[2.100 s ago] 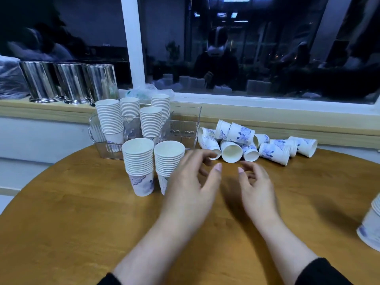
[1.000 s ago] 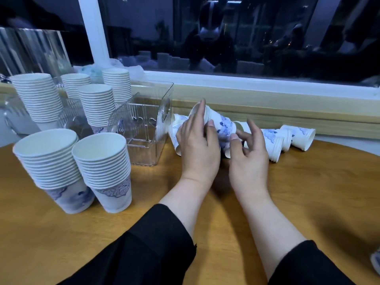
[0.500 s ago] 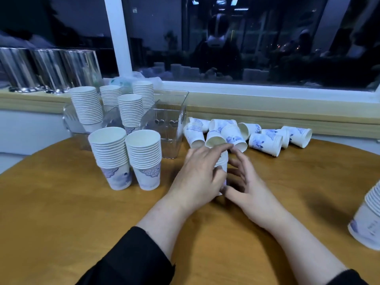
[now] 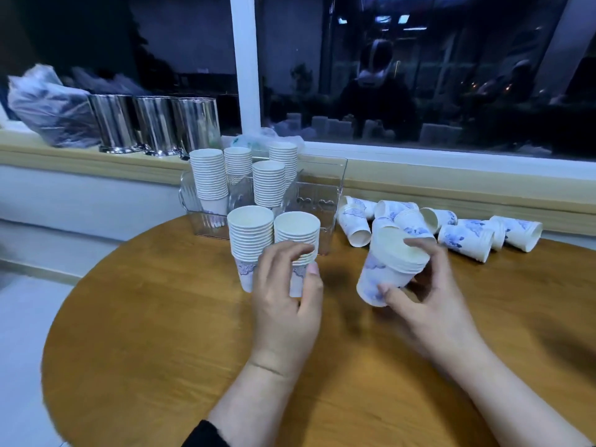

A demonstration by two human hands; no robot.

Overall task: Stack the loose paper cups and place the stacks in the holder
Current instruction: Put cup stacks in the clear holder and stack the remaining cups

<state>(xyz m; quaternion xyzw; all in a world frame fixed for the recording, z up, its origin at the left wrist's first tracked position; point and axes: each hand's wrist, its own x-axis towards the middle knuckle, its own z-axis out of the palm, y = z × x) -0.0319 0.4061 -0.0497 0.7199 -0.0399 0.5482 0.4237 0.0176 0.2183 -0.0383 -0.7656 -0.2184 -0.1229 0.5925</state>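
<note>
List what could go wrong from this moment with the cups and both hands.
1. The right hand holds a short tilted stack of white-and-blue paper cups off the round wooden table; it may slip apart.
2. The left hand reaches the nearer of two tall upright cup stacks; a nudge might topple both, which stand close together.

Bare worktop (image 4: 161, 333) spans lower left and lower centre of the frame. Two upright cup stacks (image 4: 274, 243) stand before the clear holder (image 4: 322, 195) at centre; toppled cups (image 4: 464, 233) crowd the centre right edge.
</note>
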